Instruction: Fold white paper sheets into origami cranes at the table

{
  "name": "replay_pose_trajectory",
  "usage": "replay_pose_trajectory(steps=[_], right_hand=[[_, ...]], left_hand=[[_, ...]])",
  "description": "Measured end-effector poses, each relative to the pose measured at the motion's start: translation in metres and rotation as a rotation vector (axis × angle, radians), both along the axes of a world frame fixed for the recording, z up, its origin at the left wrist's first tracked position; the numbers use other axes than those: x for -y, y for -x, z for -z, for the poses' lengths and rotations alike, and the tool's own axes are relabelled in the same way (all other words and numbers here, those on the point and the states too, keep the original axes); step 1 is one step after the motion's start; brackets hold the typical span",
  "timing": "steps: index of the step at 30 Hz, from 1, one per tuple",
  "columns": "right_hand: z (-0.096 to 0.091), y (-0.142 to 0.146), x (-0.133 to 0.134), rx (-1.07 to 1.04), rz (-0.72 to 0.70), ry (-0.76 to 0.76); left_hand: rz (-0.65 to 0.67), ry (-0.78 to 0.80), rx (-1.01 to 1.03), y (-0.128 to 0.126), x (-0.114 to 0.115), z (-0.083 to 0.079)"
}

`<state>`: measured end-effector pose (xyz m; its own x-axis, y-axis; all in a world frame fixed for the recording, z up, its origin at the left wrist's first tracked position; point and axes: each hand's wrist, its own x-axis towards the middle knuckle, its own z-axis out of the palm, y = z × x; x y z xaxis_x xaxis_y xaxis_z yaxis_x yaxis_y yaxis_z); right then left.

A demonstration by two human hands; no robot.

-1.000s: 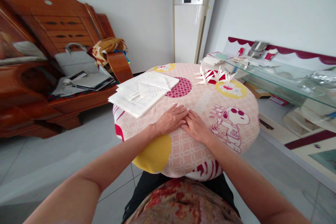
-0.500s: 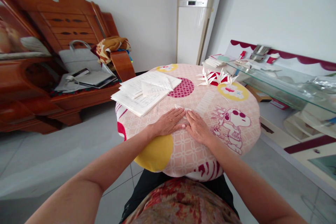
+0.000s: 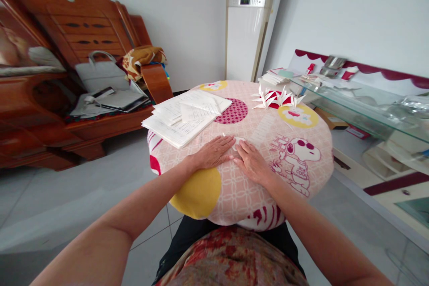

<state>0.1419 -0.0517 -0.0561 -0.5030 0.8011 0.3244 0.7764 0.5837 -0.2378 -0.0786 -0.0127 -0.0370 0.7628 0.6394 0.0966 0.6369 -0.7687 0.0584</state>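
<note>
Both palms face down on the round table (image 3: 231,205), which has a pink patterned cloth. Under my fingers lies a small piece of white paper (image 3: 238,140), mostly covered; how it is folded cannot be seen. My left hand (image 3: 216,153) rests flat with its fingers stretched out over the paper's left part. My right hand (image 3: 250,161) lies flat over its right part, fingers extended. Beyond my right hand is a strip of paper (image 3: 262,128). Several white folded paper cranes (image 3: 277,97) stand at the table's far right.
A stack of written paper sheets (image 3: 182,129) lies at the table's left. On the right is a glass-topped cabinet (image 3: 362,107) with cups and papers. A wooden sofa (image 3: 90,27) holding a bag (image 3: 100,73) stands at the left, and a tall white air conditioner (image 3: 246,31) at the back.
My hands have drawn slightly apart at the fingertips, so a bit more of the white paper shows between them. Everything else stays in place.
</note>
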Motion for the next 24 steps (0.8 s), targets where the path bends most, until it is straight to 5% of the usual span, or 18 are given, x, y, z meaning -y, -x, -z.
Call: replay_pose_trajectory(steps=[15,24], right_hand=[[-0.005,-0.005,0.007,0.060,0.012,0.031],[-0.001,-0.011,0.015,0.062,0.031,0.007]], left_hand=[[-0.166,-0.071,0.012,0.013,-0.005,-0.004],[-0.389,-0.161,0.139,-0.011,0.007,-0.011]])
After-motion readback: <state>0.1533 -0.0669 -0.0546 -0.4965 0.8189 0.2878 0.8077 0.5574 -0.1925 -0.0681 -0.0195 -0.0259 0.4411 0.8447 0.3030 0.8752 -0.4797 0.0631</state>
